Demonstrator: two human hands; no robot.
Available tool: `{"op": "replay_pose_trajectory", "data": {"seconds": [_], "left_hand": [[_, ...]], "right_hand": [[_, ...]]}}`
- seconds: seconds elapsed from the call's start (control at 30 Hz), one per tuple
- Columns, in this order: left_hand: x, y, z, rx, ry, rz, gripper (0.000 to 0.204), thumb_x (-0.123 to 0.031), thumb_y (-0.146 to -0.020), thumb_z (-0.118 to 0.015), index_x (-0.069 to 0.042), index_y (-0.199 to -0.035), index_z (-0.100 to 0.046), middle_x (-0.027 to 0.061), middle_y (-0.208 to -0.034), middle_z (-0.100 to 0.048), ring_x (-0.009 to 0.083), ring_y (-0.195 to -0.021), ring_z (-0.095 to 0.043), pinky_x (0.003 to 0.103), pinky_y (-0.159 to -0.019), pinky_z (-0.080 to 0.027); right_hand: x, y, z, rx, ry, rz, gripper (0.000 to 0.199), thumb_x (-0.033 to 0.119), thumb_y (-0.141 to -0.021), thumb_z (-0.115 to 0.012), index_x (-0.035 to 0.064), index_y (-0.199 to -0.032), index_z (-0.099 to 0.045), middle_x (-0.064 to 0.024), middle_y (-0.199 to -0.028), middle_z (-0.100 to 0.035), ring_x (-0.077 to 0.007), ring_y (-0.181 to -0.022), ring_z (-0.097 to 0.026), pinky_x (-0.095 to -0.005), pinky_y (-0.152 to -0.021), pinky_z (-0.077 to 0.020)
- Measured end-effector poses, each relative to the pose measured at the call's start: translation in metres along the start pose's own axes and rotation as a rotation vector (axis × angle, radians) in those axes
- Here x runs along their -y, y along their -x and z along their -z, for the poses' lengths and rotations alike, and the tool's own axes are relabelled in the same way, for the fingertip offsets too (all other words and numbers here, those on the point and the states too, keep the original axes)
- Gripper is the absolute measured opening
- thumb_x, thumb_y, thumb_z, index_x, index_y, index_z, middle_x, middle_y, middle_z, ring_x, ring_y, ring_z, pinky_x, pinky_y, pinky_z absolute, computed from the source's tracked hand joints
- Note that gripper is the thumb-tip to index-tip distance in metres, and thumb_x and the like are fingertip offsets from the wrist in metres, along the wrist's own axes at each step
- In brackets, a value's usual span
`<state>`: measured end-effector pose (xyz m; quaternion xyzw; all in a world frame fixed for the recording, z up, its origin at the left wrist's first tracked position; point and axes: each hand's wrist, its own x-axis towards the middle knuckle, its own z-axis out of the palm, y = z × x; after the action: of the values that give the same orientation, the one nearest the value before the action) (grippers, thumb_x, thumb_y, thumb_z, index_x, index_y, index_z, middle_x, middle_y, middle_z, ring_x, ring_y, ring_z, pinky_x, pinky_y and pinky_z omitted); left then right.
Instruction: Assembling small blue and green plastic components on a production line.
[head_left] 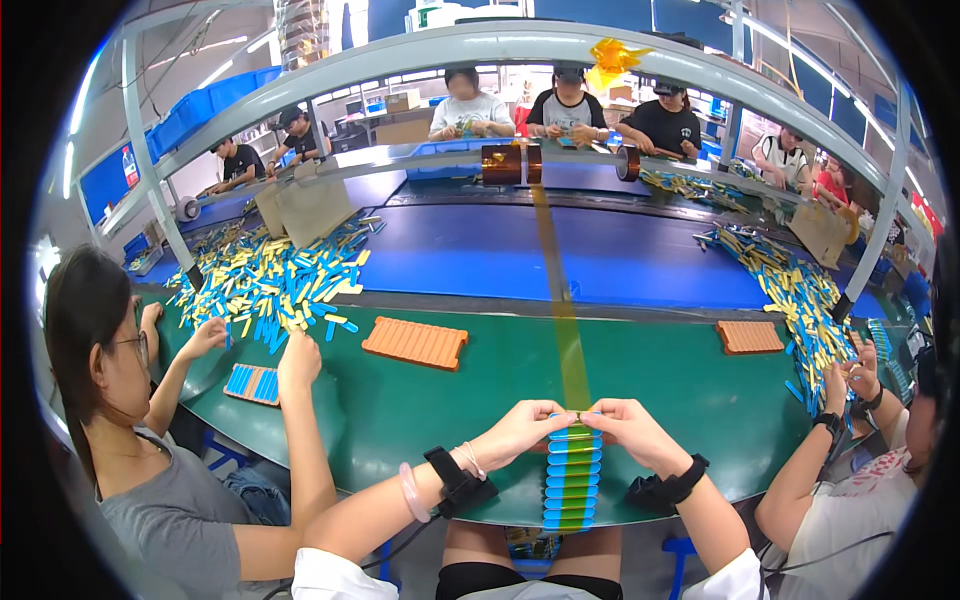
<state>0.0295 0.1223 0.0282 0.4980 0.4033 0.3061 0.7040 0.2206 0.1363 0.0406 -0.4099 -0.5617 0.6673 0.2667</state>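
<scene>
A row of slim blue pieces [556, 492], set side by side with a band of clear amber tape down their middle, hangs toward my lap over the table's near edge. My left hand [522, 428] pinches the row's far end from the left, thumb and fingers closed. From the other side my right hand [628, 430] grips the same end, its fingertips close to the left ones. Beyond my fingers the amber tape [570, 350] runs up to a tape roll [534, 163] on the overhead bar. What lies under my fingertips is partly hidden.
Orange grooved trays [415, 343] lie on the green table [470, 390], another tray [750, 337] farther right. Heaps of blue and yellow pieces [270, 285] sit at left and right. Co-workers sit close on both sides. A blue conveyor belt [460, 255] crosses behind.
</scene>
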Motion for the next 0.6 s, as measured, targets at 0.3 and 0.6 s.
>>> {"op": "replay_pose_trajectory", "data": {"seconds": [0.3,0.6], "left_hand": [[-0.016,0.016,-0.025,-0.139,0.041,-0.221,0.014,-0.018,-0.083,-0.055,-0.004,-0.083,-0.056,-0.0009,-0.078,-0.057,0.0028,-0.07,-0.05,0.017,-0.06,-0.04],[0.013,0.045,-0.037,-0.296,0.077,-0.278,0.01,-0.011,-0.082,-0.056,-0.002,-0.084,-0.056,0.0019,-0.081,-0.058,0.0054,-0.074,-0.052,0.019,-0.066,-0.042]], "right_hand": [[0.006,0.015,-0.014,-0.103,-0.161,0.192,0.016,0.016,-0.082,-0.056,-0.0001,-0.082,-0.059,-0.0002,-0.077,-0.058,-0.0042,-0.07,-0.049,-0.0187,-0.064,-0.0388],[-0.016,0.029,-0.037,-0.082,-0.138,0.259,0.013,0.012,-0.08,-0.058,-0.0007,-0.078,-0.059,0.0001,-0.073,-0.056,-0.0048,-0.07,-0.049,-0.0184,-0.065,-0.0386]]}}
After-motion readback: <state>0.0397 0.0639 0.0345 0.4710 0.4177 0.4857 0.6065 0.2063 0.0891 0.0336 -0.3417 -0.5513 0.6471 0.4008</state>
